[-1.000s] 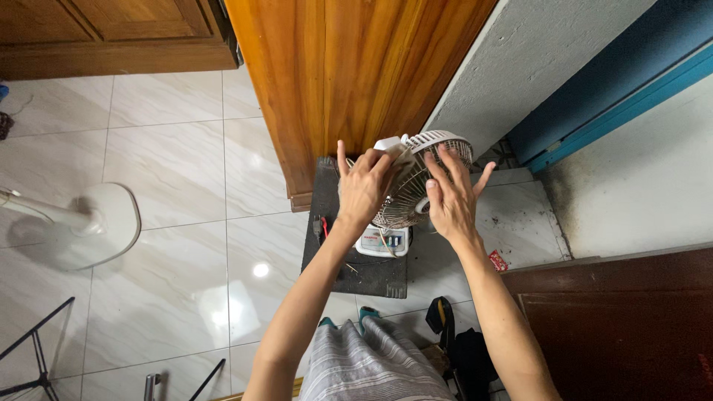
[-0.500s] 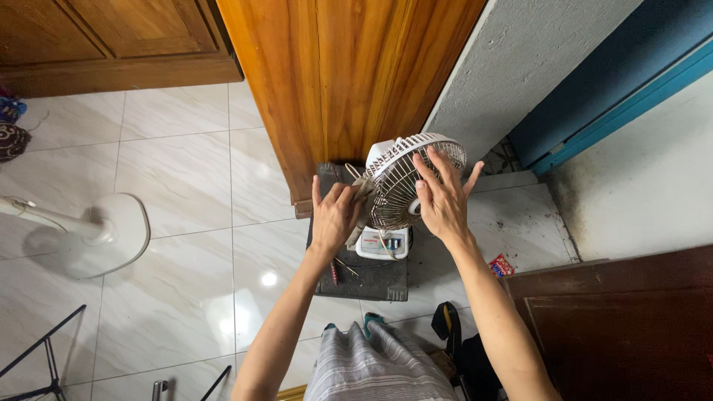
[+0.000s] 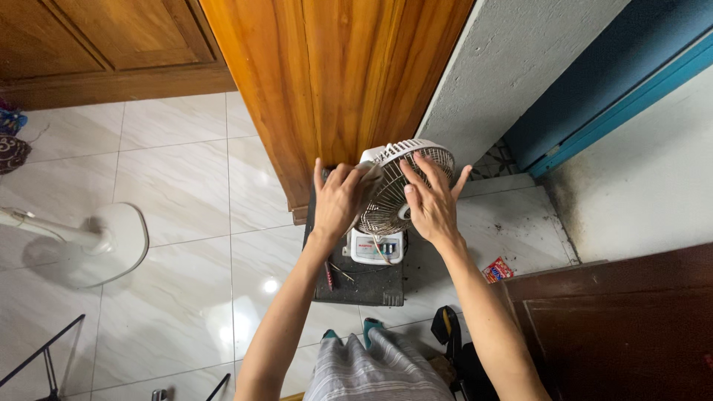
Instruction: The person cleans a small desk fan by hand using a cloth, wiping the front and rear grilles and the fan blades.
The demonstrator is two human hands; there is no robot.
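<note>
A small white table fan stands on a black mat (image 3: 365, 284) on the tiled floor, its wire grille (image 3: 383, 206) tilted up towards me and its white base (image 3: 375, 249) below. My left hand (image 3: 338, 199) presses a pale cloth (image 3: 369, 171) against the grille's upper left rim. My right hand (image 3: 429, 204) lies flat on the front of the grille with its fingers spread, holding nothing. A red-handled tool (image 3: 327, 273) lies on the mat beside my left wrist.
A wooden door (image 3: 334, 74) rises right behind the fan. The round base of a standing fan (image 3: 108, 241) sits at left. A red packet (image 3: 496, 269), a black bag (image 3: 454, 343) and a dark wooden panel (image 3: 631, 319) lie to the right.
My left hand dropped down the grille's left side with the cloth, then came back up to the upper rim. My right hand stayed spread on the grille. The view shifted slightly.
</note>
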